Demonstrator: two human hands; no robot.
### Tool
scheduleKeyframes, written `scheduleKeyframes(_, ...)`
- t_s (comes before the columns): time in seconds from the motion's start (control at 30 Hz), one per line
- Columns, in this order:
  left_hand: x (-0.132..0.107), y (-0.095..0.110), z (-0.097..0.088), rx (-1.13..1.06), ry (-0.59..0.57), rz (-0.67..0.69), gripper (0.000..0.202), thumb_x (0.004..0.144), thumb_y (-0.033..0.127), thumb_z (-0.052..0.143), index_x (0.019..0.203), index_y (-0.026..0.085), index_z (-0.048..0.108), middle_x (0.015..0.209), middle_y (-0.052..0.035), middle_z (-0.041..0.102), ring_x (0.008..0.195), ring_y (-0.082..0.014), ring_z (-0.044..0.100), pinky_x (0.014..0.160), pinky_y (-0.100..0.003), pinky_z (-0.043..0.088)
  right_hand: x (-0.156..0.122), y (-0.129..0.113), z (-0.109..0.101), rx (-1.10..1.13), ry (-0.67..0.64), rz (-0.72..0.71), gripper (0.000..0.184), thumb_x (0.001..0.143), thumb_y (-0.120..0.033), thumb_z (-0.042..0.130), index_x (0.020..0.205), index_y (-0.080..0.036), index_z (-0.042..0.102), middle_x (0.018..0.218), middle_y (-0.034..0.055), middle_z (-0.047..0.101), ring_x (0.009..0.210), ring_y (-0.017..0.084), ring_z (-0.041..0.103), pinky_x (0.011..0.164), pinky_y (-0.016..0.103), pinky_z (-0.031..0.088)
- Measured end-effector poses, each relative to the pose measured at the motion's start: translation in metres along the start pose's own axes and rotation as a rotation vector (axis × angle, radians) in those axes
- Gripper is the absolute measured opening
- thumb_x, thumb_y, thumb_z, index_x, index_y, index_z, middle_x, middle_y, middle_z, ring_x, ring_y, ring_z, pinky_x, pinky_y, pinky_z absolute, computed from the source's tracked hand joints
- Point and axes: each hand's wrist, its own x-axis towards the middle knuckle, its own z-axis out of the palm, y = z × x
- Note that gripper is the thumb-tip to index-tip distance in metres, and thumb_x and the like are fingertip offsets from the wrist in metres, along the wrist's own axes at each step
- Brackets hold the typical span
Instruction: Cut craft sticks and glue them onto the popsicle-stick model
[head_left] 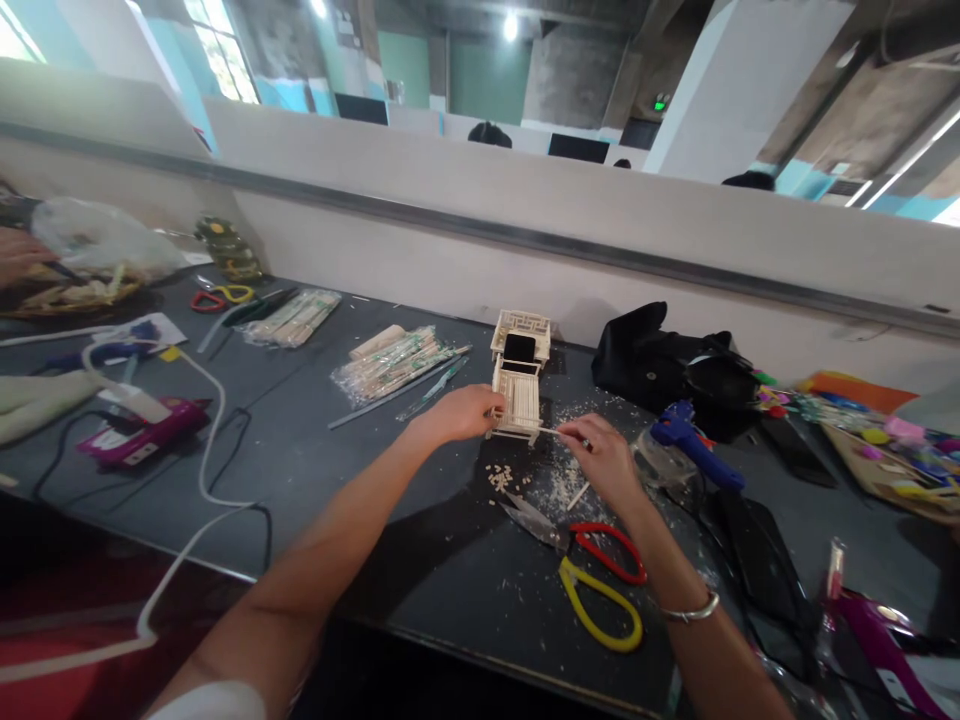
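A small chair-like model (517, 385) built of pale wooden sticks stands on the dark table (315, 470). My left hand (459, 413) grips its lower left corner. My right hand (604, 458) pinches a thin wooden stick (551, 431) whose tip touches the model's front edge. A black phone (519, 348) leans inside a second stick frame (523, 328) just behind the model. Wood chips and dust (551, 480) lie under my hands.
Scissors with red and yellow handles (596, 575) lie near the front edge. A blue glue gun (694, 440) and a black bag (667, 360) are to the right. Packs of sticks (390, 362), a pink glue gun (142, 432) and cables lie to the left.
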Motion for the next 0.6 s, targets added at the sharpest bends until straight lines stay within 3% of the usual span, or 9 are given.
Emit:
scheduleKeyframes(0.2,-0.001,0.009,-0.016,0.158,0.019,-0.018,0.022,0.078,0.015,0.059,0.093,0.022,0.074,0.116,-0.0091,0.056,0.102,-0.0246,0.056,0.080,-0.032,0.046,-0.004,0.005,0.006,-0.008,0.029,-0.017,0.021,0.092,-0.028,0.054,0.081,-0.026,0.071,0.081,0.0037,0.070,0.080,0.020,0.066,0.076,0.032,0.053)
scheduleKeyframes(0.33,-0.003,0.009,-0.015,0.206,0.072,0.030,0.021,0.079,0.011,0.059,0.088,0.021,0.075,0.140,-0.0089,0.046,0.118,-0.0299,0.049,0.090,-0.037,0.045,-0.004,0.004,0.008,-0.024,0.058,-0.024,0.021,0.093,-0.029,0.054,0.084,-0.026,0.073,0.085,0.0047,0.069,0.081,0.021,0.066,0.075,0.032,0.053)
scheduleKeyframes(0.43,0.001,0.003,-0.012,0.181,0.056,0.100,0.019,0.080,0.010,0.056,0.081,0.019,0.072,0.133,-0.0081,0.054,0.110,-0.0257,0.054,0.087,-0.034,0.045,-0.001,0.000,0.006,-0.034,0.066,-0.038,0.022,0.093,-0.030,0.054,0.085,-0.026,0.074,0.086,0.0051,0.069,0.082,0.021,0.065,0.076,0.032,0.053)
scheduleKeyframes(0.6,0.015,-0.009,-0.026,-0.104,0.032,0.215,0.014,0.080,0.012,0.053,0.080,0.017,0.067,0.107,-0.0062,0.066,0.089,-0.0148,0.061,0.078,-0.024,0.046,0.014,-0.009,-0.010,-0.079,0.068,-0.053,0.023,0.094,-0.029,0.052,0.087,-0.026,0.074,0.085,0.0049,0.068,0.082,0.020,0.065,0.076,0.030,0.051)
